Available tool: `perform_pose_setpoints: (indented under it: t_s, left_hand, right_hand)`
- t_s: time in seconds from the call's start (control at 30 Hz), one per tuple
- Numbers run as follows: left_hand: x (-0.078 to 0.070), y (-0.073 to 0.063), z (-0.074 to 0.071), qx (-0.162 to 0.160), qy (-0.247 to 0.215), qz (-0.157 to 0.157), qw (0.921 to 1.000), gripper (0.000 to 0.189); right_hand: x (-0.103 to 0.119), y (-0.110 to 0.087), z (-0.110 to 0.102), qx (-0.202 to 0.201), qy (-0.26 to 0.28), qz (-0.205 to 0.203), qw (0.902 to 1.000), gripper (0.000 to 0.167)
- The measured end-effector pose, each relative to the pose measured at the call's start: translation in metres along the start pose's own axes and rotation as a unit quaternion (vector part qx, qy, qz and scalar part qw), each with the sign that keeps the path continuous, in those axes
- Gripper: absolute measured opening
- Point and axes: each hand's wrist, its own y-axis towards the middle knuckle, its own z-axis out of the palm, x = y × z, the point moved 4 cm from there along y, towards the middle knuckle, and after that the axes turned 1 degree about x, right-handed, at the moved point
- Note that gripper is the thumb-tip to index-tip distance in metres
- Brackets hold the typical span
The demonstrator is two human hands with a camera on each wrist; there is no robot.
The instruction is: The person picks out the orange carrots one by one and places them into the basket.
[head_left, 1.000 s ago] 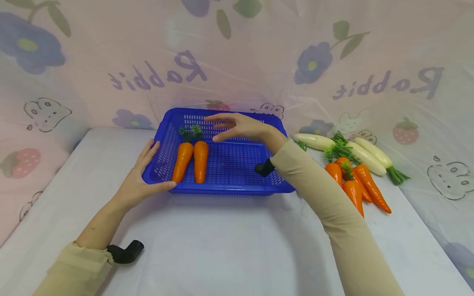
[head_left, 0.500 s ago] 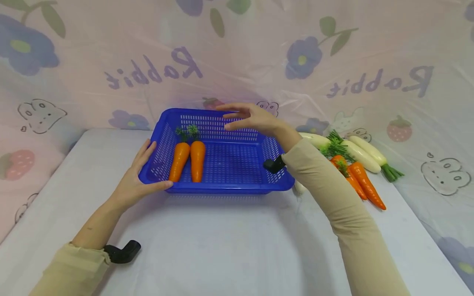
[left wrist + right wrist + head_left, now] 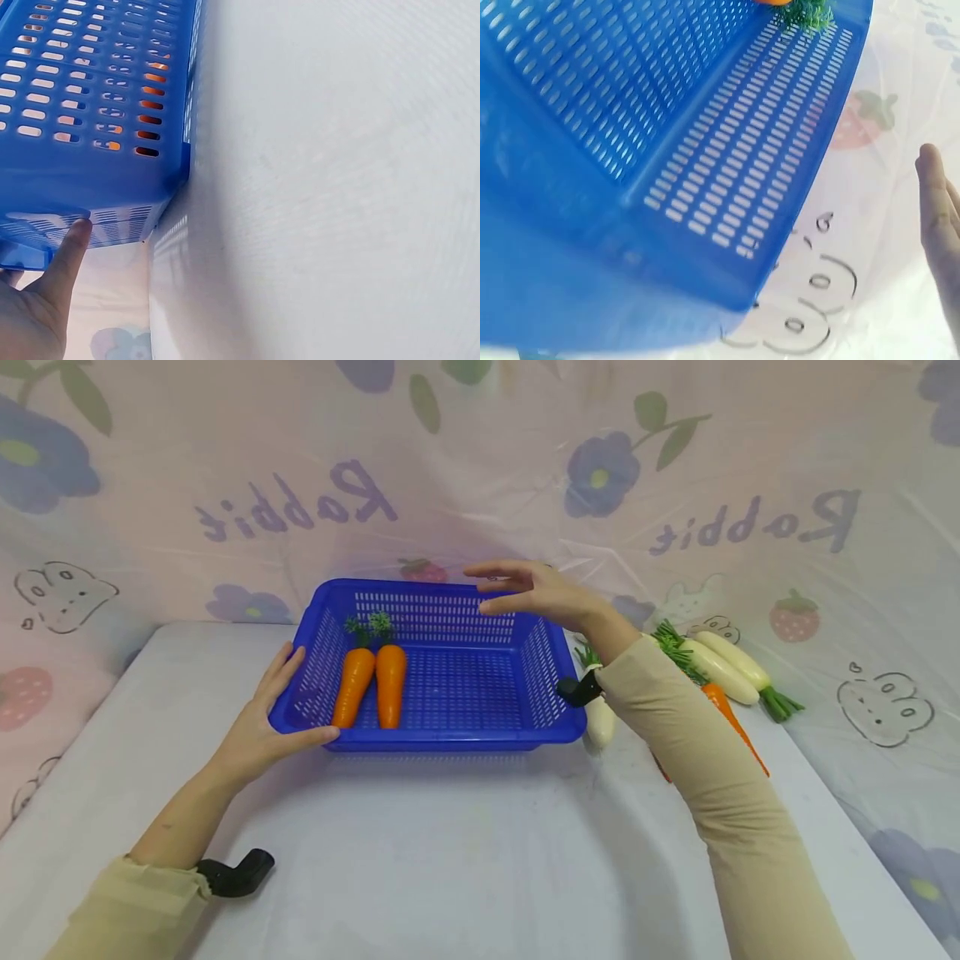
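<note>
A blue plastic basket point(image 3: 450, 746) stands on the white table, with two orange carrots point(image 3: 352, 687) lying side by side at its left end, green tops toward the back wall. My left hand point(image 3: 258, 735) rests at the basket's left side, thumb along the front rim and fingers spread by the left rim. In the left wrist view, fingertips of the left hand point(image 3: 45, 307) touch the basket's perforated outside. Over the basket's back right part hovers my right hand point(image 3: 543, 593), holding nothing, its fingers loosely extended. The right wrist view catches only part of the right hand point(image 3: 941, 217), apart from the rim.
White radishes point(image 3: 723, 672) with green tops lie on the table to the right. A carrot point(image 3: 731, 714) shows there, partly behind the right sleeve. Another white radish point(image 3: 600, 722) lies close beside the basket's right end. A printed cloth point(image 3: 480, 460) hangs behind.
My right hand has moved rightward and slightly back, away from the carrots. The left hand stays at the basket, and the carrots lie as before. The head view has shifted slightly.
</note>
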Motion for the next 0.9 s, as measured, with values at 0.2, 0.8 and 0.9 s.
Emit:
perform_pose_setpoints:
  t_s: [0.2, 0.8, 0.9]
  left_hand:
    - [-0.001, 0.000, -0.002, 0.002, 0.003, -0.001, 1.0000, 0.104]
    - [0.003, -0.001, -0.004, 0.008, -0.004, 0.007, 0.9999, 0.105]
    - [0.005, -0.002, -0.006, 0.004, -0.007, 0.005, 1.0000, 0.104]
  right_hand:
    - [-0.003, -0.015, -0.013, -0.009, -0.014, -0.002, 0.9999, 0.059]
    - [-0.027, -0.058, -0.035, -0.054, -0.003, 0.037, 0.9979, 0.059]
    - [-0.030, -0.063, -0.034, -0.053, 0.002, 0.039, 0.9978, 0.058]
